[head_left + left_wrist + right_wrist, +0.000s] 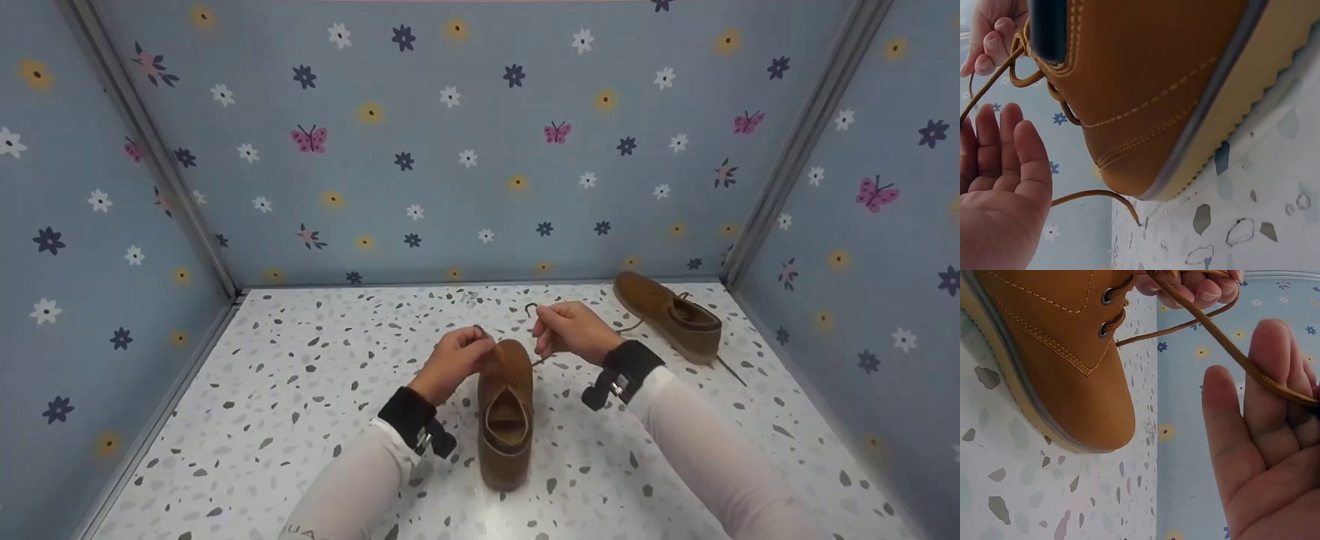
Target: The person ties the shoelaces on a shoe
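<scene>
A brown lace-up shoe (504, 469) stands on the speckled surface between both hands, its toe pointing away from me. At the left of its laces, my left hand (459, 356) pinches a brown lace. Just right of the toe and raised, my right hand (571, 330) grips another stretch of lace, whose bent end pokes above the fingers. Seen from the right wrist, the taut lace (1216, 333) runs across the fingers from the shoe's front. Small loops of lace (1026, 82) show over the tongue area in the left wrist view. One lace tail (1100, 193) hangs past the left palm.
A second brown shoe (660, 311) lies at the back right, with lace trailing from it. Flower-patterned panels (480, 150) enclose the speckled tabletop (315, 390) at the back and sides. Black straps with small cameras sit on both wrists.
</scene>
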Demonstrator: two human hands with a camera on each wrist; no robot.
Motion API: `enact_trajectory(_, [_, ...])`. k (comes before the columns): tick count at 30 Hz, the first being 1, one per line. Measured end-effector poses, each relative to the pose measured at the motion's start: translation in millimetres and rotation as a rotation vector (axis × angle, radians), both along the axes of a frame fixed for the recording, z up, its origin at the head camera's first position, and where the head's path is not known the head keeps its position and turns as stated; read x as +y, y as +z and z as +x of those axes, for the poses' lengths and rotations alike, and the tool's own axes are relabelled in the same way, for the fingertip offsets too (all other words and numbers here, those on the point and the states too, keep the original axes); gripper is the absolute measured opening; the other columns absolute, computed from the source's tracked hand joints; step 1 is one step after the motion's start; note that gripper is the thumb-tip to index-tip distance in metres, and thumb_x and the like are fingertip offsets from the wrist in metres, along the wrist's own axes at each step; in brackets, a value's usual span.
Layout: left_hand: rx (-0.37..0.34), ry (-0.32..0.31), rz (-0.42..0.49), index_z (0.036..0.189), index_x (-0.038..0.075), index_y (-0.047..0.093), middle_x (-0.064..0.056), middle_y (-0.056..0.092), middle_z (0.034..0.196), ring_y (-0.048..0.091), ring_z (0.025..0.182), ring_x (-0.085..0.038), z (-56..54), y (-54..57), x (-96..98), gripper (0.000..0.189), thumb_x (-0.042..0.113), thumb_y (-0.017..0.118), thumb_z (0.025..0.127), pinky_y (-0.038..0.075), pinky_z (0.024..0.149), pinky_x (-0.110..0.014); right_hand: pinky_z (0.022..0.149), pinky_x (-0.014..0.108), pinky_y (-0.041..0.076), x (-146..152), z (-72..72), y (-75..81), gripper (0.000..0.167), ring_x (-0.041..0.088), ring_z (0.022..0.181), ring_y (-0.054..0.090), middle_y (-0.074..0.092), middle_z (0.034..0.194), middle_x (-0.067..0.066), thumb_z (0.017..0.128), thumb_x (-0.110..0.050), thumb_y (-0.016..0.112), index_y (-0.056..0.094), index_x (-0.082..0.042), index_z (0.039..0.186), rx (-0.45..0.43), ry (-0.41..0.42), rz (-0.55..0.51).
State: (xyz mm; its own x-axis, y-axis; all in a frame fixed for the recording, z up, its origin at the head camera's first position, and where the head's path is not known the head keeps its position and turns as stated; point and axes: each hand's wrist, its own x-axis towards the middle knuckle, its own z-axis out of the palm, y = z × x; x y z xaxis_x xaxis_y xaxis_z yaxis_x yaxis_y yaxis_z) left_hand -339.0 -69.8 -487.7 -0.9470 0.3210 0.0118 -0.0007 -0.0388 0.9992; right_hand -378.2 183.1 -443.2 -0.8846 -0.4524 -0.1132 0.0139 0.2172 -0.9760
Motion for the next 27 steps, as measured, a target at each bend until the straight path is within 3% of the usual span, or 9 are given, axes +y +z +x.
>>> enact_trajectory(3, [-0.023, -0.018, 0.044, 0.101, 0.007, 0.060, -0.007, 0.075, 0.103, 0.075, 0.102, -0.020, 0.3, 1.3, -0.6, 0.016, 0.020, 0.053, 0.108, 0.060, 0.093, -0.037, 0.077, 0.032, 0.063, -0.9, 1.0, -1.2, 0.050, 0.014, 0.066, 0.070, 0.071, 0.068, 0.000, 0.113, -0.038, 0.043, 0.059, -0.011, 0.074, 0.000, -0.013, -0.003])
enact_trajectory(7, [-0.039, -0.034, 0.088, 0.101, 0.008, 0.056, -0.006, 0.075, 0.100, 0.076, 0.102, -0.022, 0.9, 3.3, -0.7, 0.020, 0.023, 0.046, 0.110, 0.061, 0.093, -0.039, 0.086, 0.037, 0.063, -2.7, 1.7, -1.4, 0.054, 0.015, 0.067, 0.065, 0.061, 0.066, 0.000, 0.114, -0.042, 0.036, 0.049, -0.013, 0.070, -0.005, 0.003, -0.020])
enact_trajectory(10, [-0.043, -0.034, 0.124, 0.100, 0.008, 0.056, -0.004, 0.075, 0.096, 0.076, 0.100, -0.021, 0.3, 4.1, -0.5, 0.024, 0.023, 0.041, 0.113, 0.061, 0.092, -0.038, 0.091, 0.045, 0.060, -5.5, 2.4, 0.0, 0.046, 0.019, 0.066, 0.059, 0.051, 0.064, 0.001, 0.113, -0.030, 0.032, 0.043, -0.012, 0.072, -0.080, 0.047, -0.120])
enact_trajectory(14, [-0.047, -0.035, 0.166, 0.099, 0.008, 0.056, -0.002, 0.073, 0.091, 0.076, 0.095, -0.020, -1.2, 5.5, -0.2, 0.027, 0.024, 0.038, 0.114, 0.061, 0.090, -0.037, 0.088, 0.048, 0.059, -7.5, 3.6, 2.3, 0.025, 0.019, 0.062, 0.051, 0.039, 0.063, -0.001, 0.103, -0.013, 0.032, 0.041, -0.010, 0.080, -0.170, 0.096, -0.220])
enact_trajectory(19, [-0.071, -0.043, 0.196, 0.100, 0.009, 0.055, 0.000, 0.068, 0.085, 0.076, 0.092, -0.019, -1.5, 7.4, -0.2, 0.026, 0.025, 0.040, 0.114, 0.061, 0.089, -0.038, 0.079, 0.039, 0.062, -5.6, 3.0, 1.8, 0.028, 0.012, 0.056, 0.043, 0.036, 0.061, -0.005, 0.111, -0.016, 0.035, 0.059, -0.005, 0.104, -0.069, 0.135, -0.090])
enact_trajectory(23, [-0.072, -0.062, 0.215, 0.102, 0.008, 0.056, 0.000, 0.064, 0.081, 0.073, 0.085, -0.018, -1.7, 7.5, -0.1, 0.026, 0.024, 0.039, 0.114, 0.062, 0.086, -0.038, 0.078, 0.037, 0.062, -5.4, 2.0, 0.1, 0.035, 0.010, 0.054, 0.044, 0.039, 0.060, -0.006, 0.114, -0.024, 0.041, 0.063, 0.003, 0.123, -0.002, 0.124, -0.034])
enact_trajectory(25, [-0.067, -0.072, 0.223, 0.102, 0.007, 0.056, 0.000, 0.060, 0.079, 0.070, 0.079, -0.016, -1.7, 7.4, -0.1, 0.027, 0.023, 0.038, 0.114, 0.061, 0.085, -0.038, 0.079, 0.036, 0.062, -5.7, 2.3, -0.6, 0.037, 0.010, 0.055, 0.045, 0.039, 0.059, -0.006, 0.114, -0.026, 0.043, 0.063, 0.003, 0.124, -0.002, 0.115, -0.041])
enact_trajectory(27, [-0.068, -0.077, 0.235, 0.103, 0.004, 0.056, 0.000, 0.056, 0.076, 0.065, 0.073, -0.015, -1.3, 7.7, -0.1, 0.027, 0.021, 0.038, 0.114, 0.061, 0.084, -0.038, 0.080, 0.037, 0.063, -5.9, 2.6, -1.3, 0.035, 0.010, 0.054, 0.046, 0.040, 0.059, -0.005, 0.114, -0.026, 0.044, 0.066, 0.002, 0.117, -0.003, 0.113, -0.044])
